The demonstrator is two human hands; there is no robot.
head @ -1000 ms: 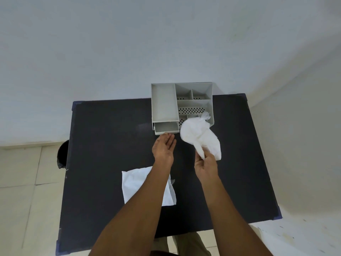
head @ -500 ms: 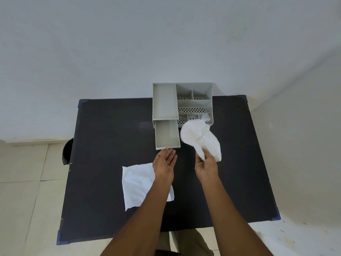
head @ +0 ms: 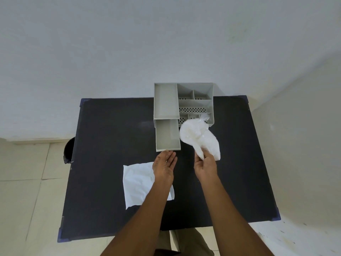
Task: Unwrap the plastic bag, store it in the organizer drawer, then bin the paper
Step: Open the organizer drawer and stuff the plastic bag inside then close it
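Note:
A grey organizer (head: 195, 104) stands at the far edge of the black table (head: 110, 145). Its drawer (head: 167, 136) is pulled out toward me and looks empty. My left hand (head: 164, 168) lies flat just in front of the drawer, fingertips at its front lip, fingers together and holding nothing. My right hand (head: 205, 166) pinches the lower end of a crumpled white plastic bag (head: 198, 136), which hangs in the air right of the drawer. A flat white paper (head: 137, 183) lies on the table under my left forearm.
A dark bin (head: 69, 151) stands on the tiled floor by the table's left edge, mostly hidden behind it. White walls close the back and the right side. My legs show below the table's near edge.
The drawer has slid out from nearly shut to fully open, drawn by my left hand, which moved toward me. The bag in my right hand stayed about where it was.

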